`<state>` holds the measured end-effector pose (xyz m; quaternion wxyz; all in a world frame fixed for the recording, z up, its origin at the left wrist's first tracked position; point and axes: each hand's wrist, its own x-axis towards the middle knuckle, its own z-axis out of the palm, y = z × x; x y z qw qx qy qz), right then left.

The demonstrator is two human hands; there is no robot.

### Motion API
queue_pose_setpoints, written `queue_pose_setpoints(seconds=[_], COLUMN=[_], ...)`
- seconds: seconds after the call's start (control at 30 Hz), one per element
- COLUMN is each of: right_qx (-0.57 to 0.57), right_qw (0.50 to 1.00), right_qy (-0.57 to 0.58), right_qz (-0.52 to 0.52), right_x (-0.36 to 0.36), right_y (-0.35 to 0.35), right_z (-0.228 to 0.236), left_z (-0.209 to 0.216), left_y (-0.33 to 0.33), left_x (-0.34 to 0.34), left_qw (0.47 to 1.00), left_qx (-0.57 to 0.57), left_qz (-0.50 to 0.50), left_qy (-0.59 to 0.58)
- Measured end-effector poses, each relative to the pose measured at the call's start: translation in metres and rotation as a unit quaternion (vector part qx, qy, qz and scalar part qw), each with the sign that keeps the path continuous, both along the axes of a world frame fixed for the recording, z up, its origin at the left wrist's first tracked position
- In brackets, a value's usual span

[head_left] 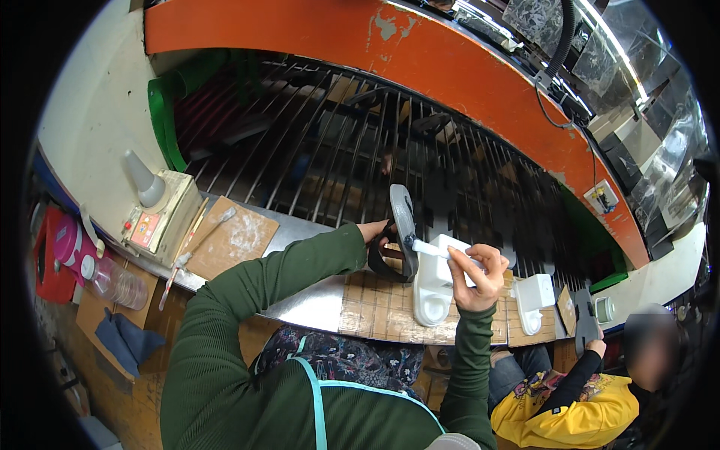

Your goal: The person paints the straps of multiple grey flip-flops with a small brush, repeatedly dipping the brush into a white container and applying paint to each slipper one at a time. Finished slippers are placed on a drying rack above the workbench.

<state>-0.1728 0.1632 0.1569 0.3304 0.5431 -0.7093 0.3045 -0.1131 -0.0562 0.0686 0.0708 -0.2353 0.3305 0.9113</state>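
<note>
My left hand [373, 231] is closed around a sandal [403, 214] with black straps and a grey sole, held up on its edge above the front of the bench. Part of that hand is hidden behind the straps. Pinched in my right hand [480, 279] is a white-handled brush [429, 248], whose dark tip meets the side of the sole. Below the brush a white plastic pot [431, 296] with a rounded front cup stands on the bench, just left of my right wrist.
Beyond the bench lies a rack of metal rods [300, 161] under an orange beam [480, 90]. Toward the left are a stained brown board [234, 236], a cream box [161, 217] with a grey cone, and a clear bottle [120, 285]. A person in yellow [570, 405] sits at right, near another white pot [531, 300].
</note>
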Motion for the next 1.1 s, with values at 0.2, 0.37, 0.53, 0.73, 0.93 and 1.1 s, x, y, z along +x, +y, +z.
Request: queue_pose_setpoints(seconds=[0.2,0.37,0.53,0.73,0.93,1.1], right_qx=[-0.014,-0.008,0.004,-0.048,-0.092,-0.067], right_qw=[1.000,1.000,0.996,0.945,0.987,0.988], right_qy=[0.018,0.021,-0.078,-0.282,-0.074,-0.133], right_qz=[0.011,0.012,0.049,0.160,-0.107,-0.036], right_x=[-0.001,-0.004,-0.007,0.018,0.049,0.106], right_y=[-0.002,0.000,0.002,-0.015,-0.034,-0.019], right_z=[0.001,-0.002,0.001,-0.016,-0.055,-0.073], left_z=[-0.010,-0.007,-0.012,-0.011,-0.026,-0.046], left_y=[-0.007,-0.006,-0.014,-0.021,-0.024,-0.036], left_x=[0.002,0.001,0.007,0.026,0.059,0.042], left_qw=[0.998,0.999,0.997,0.953,0.922,0.935], left_qx=[0.020,0.046,0.064,-0.166,-0.174,0.033], left_qz=[-0.042,-0.009,-0.016,-0.060,0.022,0.094], left_qy=[0.030,-0.008,0.027,0.244,0.346,0.341])
